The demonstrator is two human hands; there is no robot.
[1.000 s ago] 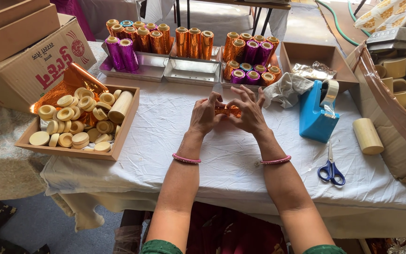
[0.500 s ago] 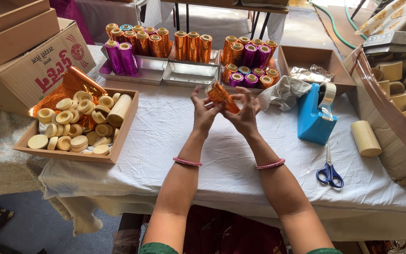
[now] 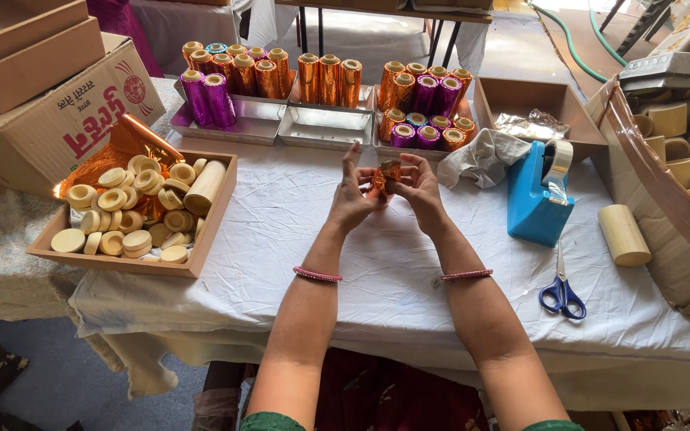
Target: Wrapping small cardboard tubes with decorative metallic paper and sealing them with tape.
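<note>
Piece's now lower than half a second ago: my left hand (image 3: 353, 199) and right hand (image 3: 418, 187) both pinch the small orange-foil-wrapped piece (image 3: 384, 179) over the white tablecloth (image 3: 297, 239), foil scrunched tighter, so wrapping's probably nearly finished.

Soft, even daylight fills the scene, brightest on the pale floor beyond the far edge of the white cloth-covered tabletop (image 3: 377, 271), where the picture nearly washes out. Glare flashes off the crumpled orange foil sheet (image 3: 125, 148) in the shallow wooden tray and glints on the upright orange and purple foil-wrapped cylinders (image 3: 329, 78), while shadows stay faint and short. Focus is sharp at centre; the wide lens bends straight lines near the edges, and the dim lower corners lose detail.
</note>
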